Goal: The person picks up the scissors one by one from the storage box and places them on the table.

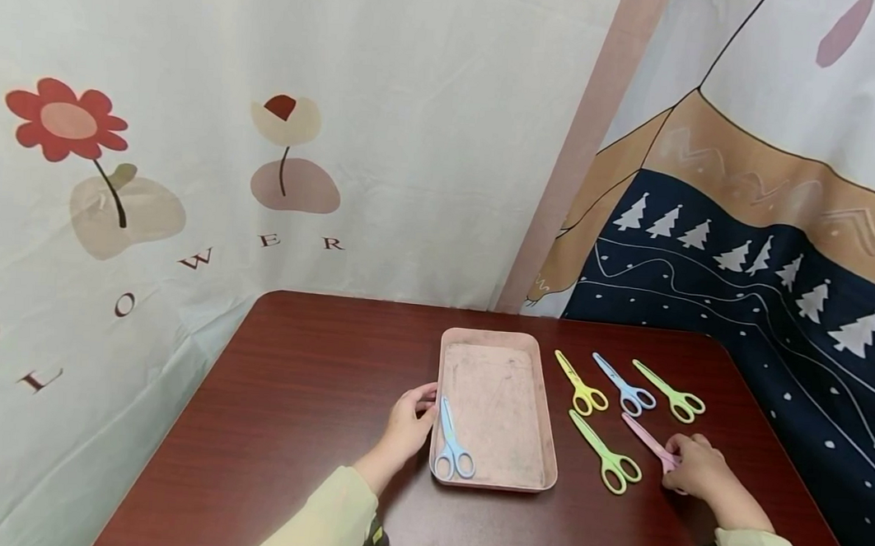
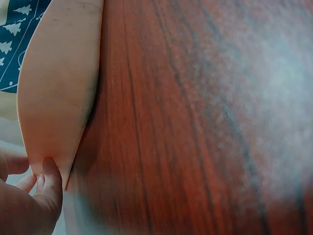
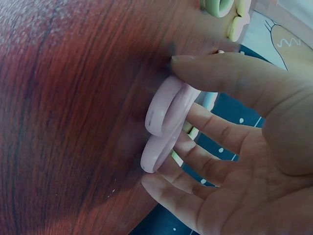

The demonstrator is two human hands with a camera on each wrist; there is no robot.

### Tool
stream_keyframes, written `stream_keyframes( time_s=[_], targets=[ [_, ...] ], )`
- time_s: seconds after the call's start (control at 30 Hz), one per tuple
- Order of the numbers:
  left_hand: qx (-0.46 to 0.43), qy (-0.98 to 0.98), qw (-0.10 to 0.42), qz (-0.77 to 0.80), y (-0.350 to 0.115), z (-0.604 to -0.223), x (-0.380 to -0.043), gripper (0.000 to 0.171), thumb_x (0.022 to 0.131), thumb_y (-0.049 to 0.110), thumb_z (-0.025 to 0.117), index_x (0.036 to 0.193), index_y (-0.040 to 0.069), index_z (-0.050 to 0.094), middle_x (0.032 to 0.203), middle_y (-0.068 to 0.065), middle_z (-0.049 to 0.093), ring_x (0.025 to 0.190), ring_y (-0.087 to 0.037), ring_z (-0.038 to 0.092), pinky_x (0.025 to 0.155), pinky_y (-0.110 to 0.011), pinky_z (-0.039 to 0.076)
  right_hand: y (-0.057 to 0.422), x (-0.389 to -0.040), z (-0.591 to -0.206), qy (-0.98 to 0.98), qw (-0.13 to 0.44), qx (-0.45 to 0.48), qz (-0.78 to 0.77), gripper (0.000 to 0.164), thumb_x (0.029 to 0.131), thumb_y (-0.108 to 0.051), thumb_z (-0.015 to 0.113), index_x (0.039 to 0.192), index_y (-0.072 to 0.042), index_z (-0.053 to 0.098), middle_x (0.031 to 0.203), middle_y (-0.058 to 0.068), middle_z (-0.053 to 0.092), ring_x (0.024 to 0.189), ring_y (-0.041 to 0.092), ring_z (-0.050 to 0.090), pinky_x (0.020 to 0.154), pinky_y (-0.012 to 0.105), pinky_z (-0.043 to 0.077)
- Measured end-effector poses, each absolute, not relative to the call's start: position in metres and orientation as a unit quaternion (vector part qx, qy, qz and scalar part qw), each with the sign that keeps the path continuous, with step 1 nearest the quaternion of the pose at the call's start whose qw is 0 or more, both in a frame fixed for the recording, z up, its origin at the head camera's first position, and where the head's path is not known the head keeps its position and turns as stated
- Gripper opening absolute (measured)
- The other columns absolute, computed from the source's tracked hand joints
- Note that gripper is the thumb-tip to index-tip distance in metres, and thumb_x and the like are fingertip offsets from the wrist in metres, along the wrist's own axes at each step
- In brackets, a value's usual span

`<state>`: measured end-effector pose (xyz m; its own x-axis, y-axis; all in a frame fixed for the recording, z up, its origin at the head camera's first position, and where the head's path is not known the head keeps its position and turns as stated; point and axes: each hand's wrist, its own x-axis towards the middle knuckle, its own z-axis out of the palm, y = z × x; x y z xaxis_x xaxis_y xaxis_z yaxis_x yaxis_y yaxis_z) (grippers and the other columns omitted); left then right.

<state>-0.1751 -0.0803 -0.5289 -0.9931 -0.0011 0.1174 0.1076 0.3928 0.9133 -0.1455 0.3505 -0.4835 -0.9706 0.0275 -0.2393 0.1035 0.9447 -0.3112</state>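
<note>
A shallow pink tray [image 1: 497, 408] lies on the table, with light-blue scissors [image 1: 452, 447] in its lower left corner. At the tray's left side, my left hand [image 1: 409, 420] holds the edge; in the left wrist view its fingertips [image 2: 50, 166] meet the tray's outer wall [image 2: 61, 88]. My right hand [image 1: 702, 468] grips pink scissors [image 1: 647, 439] by the handles, blades pointing up-left. Seen from the right wrist, the thumb is on one side of the handle loops [image 3: 164, 110] and the fingers are on the other.
Near my right hand lie green scissors [image 1: 606, 453], yellow scissors [image 1: 580, 385], blue scissors [image 1: 625, 386] and another green pair [image 1: 670, 392], all right of the tray. The dark red wooden table [image 1: 314, 365] ends at printed curtains [image 1: 415, 140] behind and to the right.
</note>
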Motion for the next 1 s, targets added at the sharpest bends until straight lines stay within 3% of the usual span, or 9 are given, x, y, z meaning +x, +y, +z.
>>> stream_keyframes(
  time_s=[0.6,1.0],
  targets=[
    [-0.037,-0.833,0.055,-0.550,-0.080,-0.527,-0.174,0.036,0.087,-0.003,0.058,0.124,-0.004,0.058,0.111,-0.019,0.062,0.095,-0.028,0.065,0.086,-0.035,0.052,0.350,-0.146,-0.485,0.979,0.115,0.031,-0.163,0.045,0.062,-0.014,0.081,0.097,0.002,0.057,0.087,0.019,0.047,0.078,0.034,0.044,0.061,0.036,0.039],
    [-0.035,-0.830,0.049,-0.554,-0.080,-0.525,-0.173,0.037,0.088,-0.003,0.057,0.124,-0.004,0.057,0.113,-0.021,0.061,0.098,-0.030,0.064,0.088,-0.041,0.051,0.335,-0.150,-0.471,0.982,0.084,0.046,-0.161,0.057,0.070,-0.022,0.077,0.113,0.006,0.053,0.110,0.036,0.044,0.095,0.050,0.043,0.067,0.054,0.046]
  ],
)
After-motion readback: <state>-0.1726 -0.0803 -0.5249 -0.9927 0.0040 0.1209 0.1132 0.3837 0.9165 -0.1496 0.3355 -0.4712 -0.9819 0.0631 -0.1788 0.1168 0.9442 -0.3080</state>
